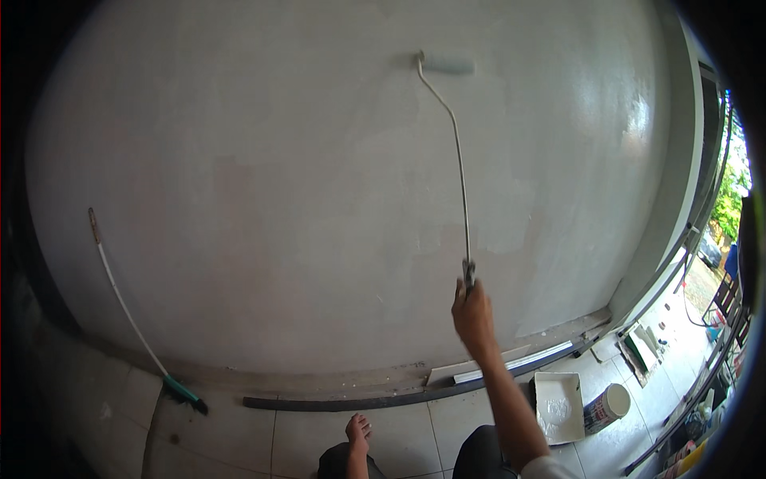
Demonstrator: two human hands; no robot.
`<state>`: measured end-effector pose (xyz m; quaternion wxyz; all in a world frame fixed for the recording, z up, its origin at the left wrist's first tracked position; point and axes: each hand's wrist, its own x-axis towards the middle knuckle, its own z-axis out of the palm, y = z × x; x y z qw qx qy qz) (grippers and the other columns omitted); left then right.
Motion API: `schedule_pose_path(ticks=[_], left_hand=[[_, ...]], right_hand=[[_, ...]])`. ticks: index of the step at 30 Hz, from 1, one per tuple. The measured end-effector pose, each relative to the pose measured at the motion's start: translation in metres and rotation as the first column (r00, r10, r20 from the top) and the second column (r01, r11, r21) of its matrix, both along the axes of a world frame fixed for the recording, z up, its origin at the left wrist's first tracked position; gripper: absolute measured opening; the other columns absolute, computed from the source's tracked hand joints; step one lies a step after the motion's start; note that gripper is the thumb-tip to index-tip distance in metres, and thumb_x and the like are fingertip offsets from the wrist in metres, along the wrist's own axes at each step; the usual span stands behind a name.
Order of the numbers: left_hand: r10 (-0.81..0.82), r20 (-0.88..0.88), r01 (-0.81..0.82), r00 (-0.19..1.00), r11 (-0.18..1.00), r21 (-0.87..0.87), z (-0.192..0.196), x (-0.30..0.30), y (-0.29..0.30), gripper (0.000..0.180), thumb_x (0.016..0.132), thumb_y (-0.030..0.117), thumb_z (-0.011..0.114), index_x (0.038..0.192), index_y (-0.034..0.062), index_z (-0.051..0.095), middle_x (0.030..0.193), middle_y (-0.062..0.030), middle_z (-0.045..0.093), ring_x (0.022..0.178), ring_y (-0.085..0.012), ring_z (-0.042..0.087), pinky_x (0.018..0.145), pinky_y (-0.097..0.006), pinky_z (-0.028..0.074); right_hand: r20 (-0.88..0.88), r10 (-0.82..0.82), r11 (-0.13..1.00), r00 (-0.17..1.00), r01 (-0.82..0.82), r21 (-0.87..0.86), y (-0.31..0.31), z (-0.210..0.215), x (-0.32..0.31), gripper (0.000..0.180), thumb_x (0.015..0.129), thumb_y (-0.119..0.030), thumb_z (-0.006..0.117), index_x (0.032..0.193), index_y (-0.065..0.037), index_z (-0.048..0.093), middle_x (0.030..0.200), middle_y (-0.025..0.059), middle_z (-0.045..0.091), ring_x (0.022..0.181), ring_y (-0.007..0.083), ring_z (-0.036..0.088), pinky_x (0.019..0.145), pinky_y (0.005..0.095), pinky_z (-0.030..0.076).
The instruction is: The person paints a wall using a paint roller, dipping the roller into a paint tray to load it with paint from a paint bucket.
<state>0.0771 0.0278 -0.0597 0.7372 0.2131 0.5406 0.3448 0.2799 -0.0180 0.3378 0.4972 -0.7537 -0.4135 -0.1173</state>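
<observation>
A right hand (474, 313) grips a paint roller (448, 63) held up to a gray wall (319, 239), upper center, while a tray (557, 386) and bucket (598, 414) stand lower right.

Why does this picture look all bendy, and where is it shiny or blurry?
In the head view, the wide fisheye lens makes black corners and seems to bend the long dark bar; in the head view, white glare shines on the right side of the flat grey wall; in the head view, the pale cylindrical paint roller looks softly blurred, with a shadow by its left end.
</observation>
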Motion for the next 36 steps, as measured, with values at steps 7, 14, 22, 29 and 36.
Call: schedule_pose_path(ticks=[7, 14, 22, 29, 36], left_hand=[[0.014, 0.024, -0.015, 1.0, 1.0, 0.016, 0.011, -0.006, 0.001, 0.041, 0.083, 0.044, 0.05, 0.105, 0.0091, 0.054, 0.105, -0.0059, 0.055, 0.096, -0.0227, 0.052, 0.084, -0.039, 0.037], [0.029, 0.006, -0.029, 1.0, 0.998, -0.051, -0.004, -0.016, 0.0, 0.043, 0.082, 0.045, 0.05, 0.106, 0.0093, 0.054, 0.105, -0.0064, 0.055, 0.097, -0.0234, 0.051, 0.084, -0.04, 0.037], [0.026, 0.091, -0.024, 0.996, 1.0, -0.02, -0.005, -0.007, -0.002, 0.045, 0.081, 0.045, 0.05, 0.107, 0.009, 0.052, 0.107, -0.0068, 0.054, 0.099, -0.0236, 0.05, 0.084, -0.04, 0.037], [0.025, 0.038, -0.022, 0.999, 0.997, -0.074, 0.0, -0.003, 0.002, 0.044, 0.082, 0.045, 0.05, 0.107, 0.0087, 0.053, 0.106, -0.0074, 0.054, 0.097, -0.024, 0.051, 0.084, -0.041, 0.037], [0.058, 0.087, -0.055, 0.995, 0.998, -0.03, -0.005, -0.014, 0.005, 0.046, 0.082, 0.045, 0.049, 0.109, 0.0079, 0.052, 0.107, -0.008, 0.053, 0.099, -0.0256, 0.05, 0.085, -0.041, 0.036]], right_hand=[[-0.122, -0.056, 0.957, 0.991, 0.018, -0.288, -0.081, -0.204, -0.04, 0.026, 0.09, -0.023, 0.049, 0.088, 0.003, 0.046, 0.066, 0.0291, 0.056, 0.064, 0.0471, 0.056, 0.054, 0.0538, 0.042], [-0.193, -0.081, 0.943, 0.978, 0.012, -0.332, -0.091, -0.192, -0.051, 0.03, 0.089, -0.026, 0.049, 0.087, 0.004, 0.046, 0.063, 0.0283, 0.056, 0.063, 0.0479, 0.055, 0.053, 0.0537, 0.041], [0.152, -0.135, 0.982, 0.979, 0.112, 0.151, 0.008, 0.014, 0.027, 0.04, 0.092, -0.032, 0.046, 0.071, 0.003, 0.05, 0.06, 0.0282, 0.054, 0.059, 0.0473, 0.054, 0.046, 0.0499, 0.041], [0.158, -0.14, 0.985, 0.978, 0.12, 0.127, 0.027, 0.204, 0.06, 0.047, 0.094, -0.036, 0.04, 0.073, 0.004, 0.051, 0.054, 0.016, 0.053, 0.042, 0.0245, 0.054, 0.038, 0.0385, 0.044], [0.124, -0.238, 0.963, 0.963, 0.217, 0.158, 0.031, 0.135, 0.067, 0.044, 0.092, -0.036, 0.044, 0.077, 0.005, 0.055, 0.071, 0.0262, 0.059, 0.068, 0.0432, 0.059, 0.057, 0.0465, 0.046]])
